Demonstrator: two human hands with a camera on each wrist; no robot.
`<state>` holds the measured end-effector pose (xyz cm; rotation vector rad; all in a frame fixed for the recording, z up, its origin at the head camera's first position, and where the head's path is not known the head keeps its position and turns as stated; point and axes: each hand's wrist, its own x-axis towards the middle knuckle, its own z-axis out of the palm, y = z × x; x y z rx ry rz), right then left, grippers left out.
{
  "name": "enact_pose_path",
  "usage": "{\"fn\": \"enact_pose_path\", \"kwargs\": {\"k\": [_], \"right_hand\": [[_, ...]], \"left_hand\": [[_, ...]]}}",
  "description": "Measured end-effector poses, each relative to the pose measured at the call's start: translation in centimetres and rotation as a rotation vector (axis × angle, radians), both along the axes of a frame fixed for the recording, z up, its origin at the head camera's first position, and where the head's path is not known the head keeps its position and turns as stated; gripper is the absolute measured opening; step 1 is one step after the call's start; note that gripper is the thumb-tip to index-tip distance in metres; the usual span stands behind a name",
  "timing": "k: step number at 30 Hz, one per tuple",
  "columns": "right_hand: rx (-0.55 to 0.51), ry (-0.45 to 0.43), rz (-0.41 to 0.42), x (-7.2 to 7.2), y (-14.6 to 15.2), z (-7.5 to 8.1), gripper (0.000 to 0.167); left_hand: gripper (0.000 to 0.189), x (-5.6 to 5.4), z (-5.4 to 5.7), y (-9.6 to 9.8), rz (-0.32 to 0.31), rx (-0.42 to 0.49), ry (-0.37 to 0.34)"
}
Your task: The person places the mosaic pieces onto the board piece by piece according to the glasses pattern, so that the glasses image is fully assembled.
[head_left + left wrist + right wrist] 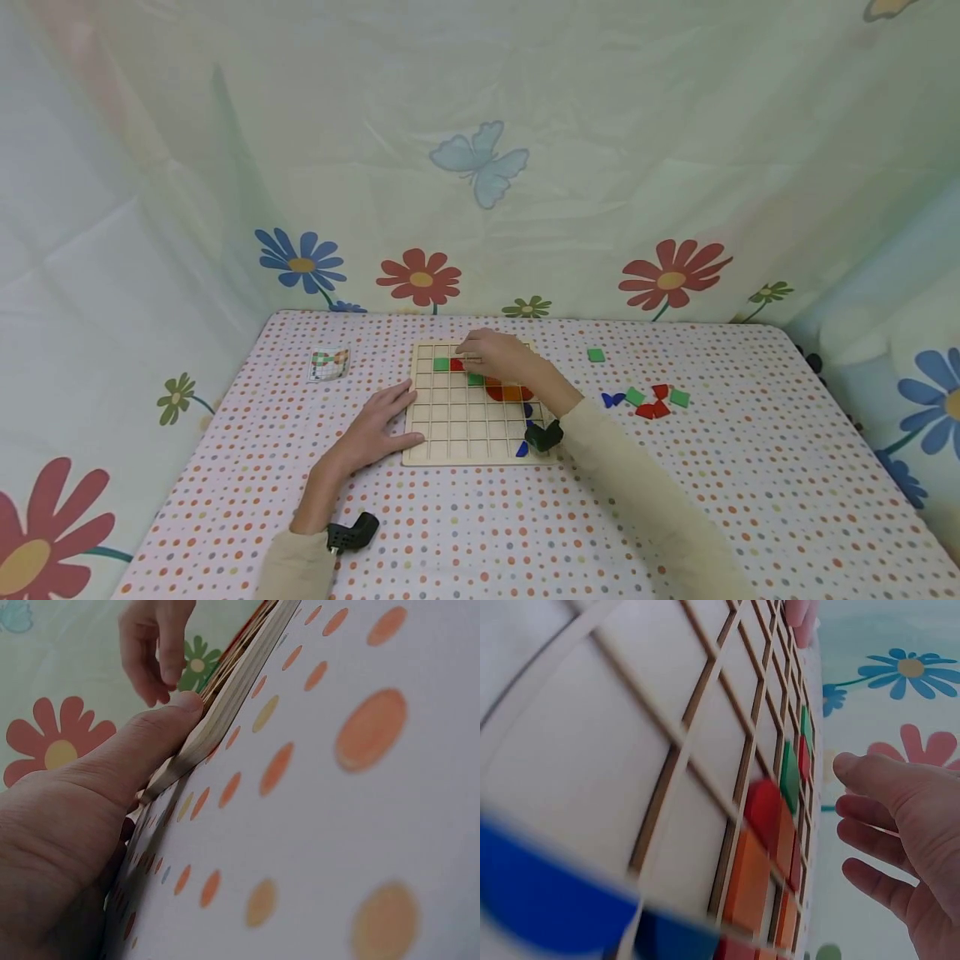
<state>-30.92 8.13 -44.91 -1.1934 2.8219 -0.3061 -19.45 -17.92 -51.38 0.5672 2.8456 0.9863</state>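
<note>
A light wooden grid board (pixel 450 429) lies flat on the dotted tablecloth. My left hand (pixel 371 429) rests at its left side, fingers spread; in the left wrist view the thumb (pixel 161 731) touches the board's edge. Over the back rows hovers my right hand (pixel 498 354), its fingers loosely bent; the right wrist view shows no piece in them. Beneath and beside it, a green square (pixel 441 364), a red piece (pixel 456 365) and another green square (pixel 476 380) sit in cells. Red and orange pieces (pixel 746 877) fill cells nearer the wrist, with blue pieces (pixel 547 892) along the right side.
Right of the board lie a loose green square (pixel 596 355), a blue pair (pixel 613 400), several red pieces (pixel 653 409) and more green squares (pixel 679 397). A small printed card (pixel 328 364) lies at back left. A flowered curtain (pixel 570 208) hangs behind the table.
</note>
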Motion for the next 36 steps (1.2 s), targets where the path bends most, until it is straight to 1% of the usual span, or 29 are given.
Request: {"fn": "enact_pose_path", "kwargs": {"k": [5,10,15,18,21,25,29,33,36], "right_hand": [[-0.018,-0.027,-0.095,-0.1,3.1,0.2,0.036],[-0.04,-0.023,-0.189,-0.5,6.7,0.2,0.038],[-0.056,0.0,-0.265,0.0,10.7,0.4,0.043],[-0.039,0.007,-0.311,0.3,13.4,0.4,0.044],[-0.009,-0.006,-0.366,0.7,16.0,0.5,0.045],[0.023,-0.045,-0.401,1.4,19.0,0.3,0.045],[0.035,-0.075,-0.426,2.5,21.8,0.0,0.045],[0.063,-0.066,-0.446,3.7,24.2,-0.3,0.043],[0.062,-0.037,-0.411,4.8,25.6,-0.3,0.04]], "left_hand": [[0.081,0.0,0.2,-0.1,0.011,-0.005,0.005],[0.08,0.1,0.3,-0.1,0.018,-0.009,-0.001],[0.081,0.2,0.3,-0.1,0.012,-0.002,-0.004],[0.081,0.2,0.3,-0.1,0.012,-0.002,-0.001],[0.081,0.1,0.2,-0.1,0.013,-0.006,0.003],[0.081,0.2,0.1,-0.2,0.023,-0.008,0.004],[0.082,0.3,0.0,-0.3,0.023,-0.008,0.008],[0.081,0.3,0.1,-0.1,0.008,0.001,0.014],[0.08,0.3,0.1,0.1,-0.001,0.01,0.009]]}}
